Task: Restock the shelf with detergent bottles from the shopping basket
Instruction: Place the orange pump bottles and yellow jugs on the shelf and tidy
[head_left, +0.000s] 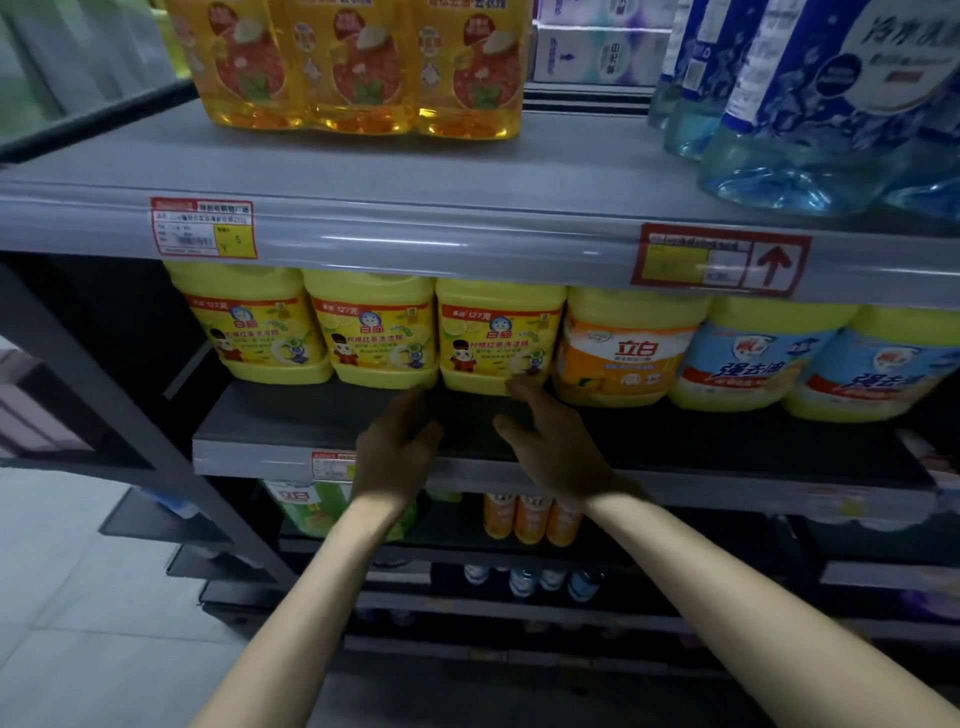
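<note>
Both hands reach onto the middle shelf (291, 426) and neither holds anything. The left hand (400, 447) and the right hand (553, 447) lie with fingers stretched forward and loose, palms turned partly toward each other.

Just beyond the fingertips, and between the two hands, stands a yellow detergent bottle (498, 338), upright and set far back on the board. The right hand's fingertips are at its lower front edge, but the dim light does not show whether they touch it. The left hand's fingertips sit low by the gap between this bottle and the neighbour bottle (374, 332) outside the left hand. Outside the right hand, an orange-label bottle (618, 353) stands close against the yellow one. The shopping basket is not in view.

The likely risks come from how low and how lightly the hands meet the bottle:
- A push from only one hand would probably turn it askew and wedge it against a neighbour.
- A pull from the base with straight fingers could tip it forward onto the bare front of the board, under the wrists.
- The upper shelf (415, 234) hangs low over the bottle tops, so any lift would likely knock the cap against its front rail.
- A firm shove could also nudge the orange-label bottle out of line.
</note>
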